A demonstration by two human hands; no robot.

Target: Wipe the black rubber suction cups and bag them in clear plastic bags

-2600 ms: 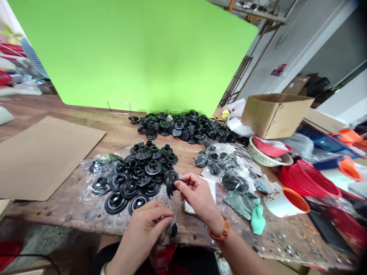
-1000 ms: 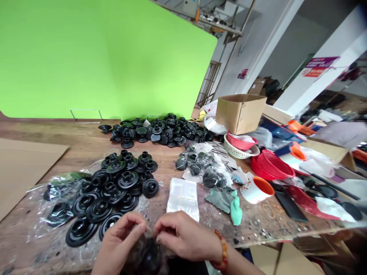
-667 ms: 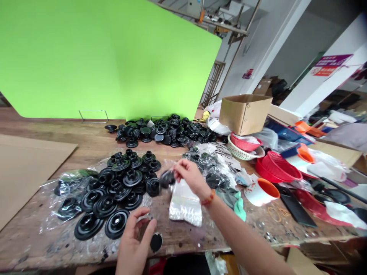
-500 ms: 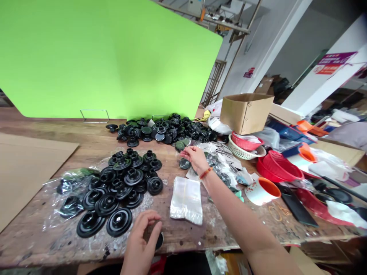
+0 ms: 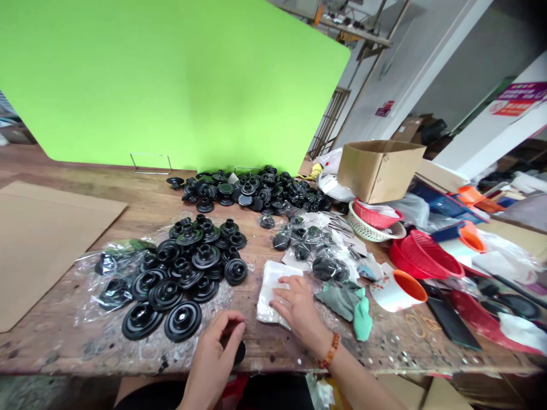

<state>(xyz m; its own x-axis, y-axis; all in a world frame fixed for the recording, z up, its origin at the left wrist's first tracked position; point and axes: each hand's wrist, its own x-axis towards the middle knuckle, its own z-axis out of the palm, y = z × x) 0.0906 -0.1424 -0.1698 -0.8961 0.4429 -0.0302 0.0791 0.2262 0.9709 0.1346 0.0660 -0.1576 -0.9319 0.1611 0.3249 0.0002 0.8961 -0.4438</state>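
My left hand is at the table's front edge with its fingers curled and the thumb near the index fingertip. The dark edge of a black round piece shows beside its thumb; whether the hand grips it is hidden. My right hand, a beaded bracelet on its wrist, lies with fingers spread on a stack of clear plastic bags. Left of the bags is a pile of black flanged discs with raised hubs. Beyond my right hand lie bagged black pieces on white cards.
More black pieces are heaped below a green panel. Cardboard covers the left side. On the right are a cardboard box, red baskets, a white-orange cup, a green cloth and a phone.
My right hand has come back from the bagged pieces to the plastic bag stack, opening its pinched fingers. A small bagged piece now lies apart behind the bagged group. My left thumb has moved closer to the fingers.
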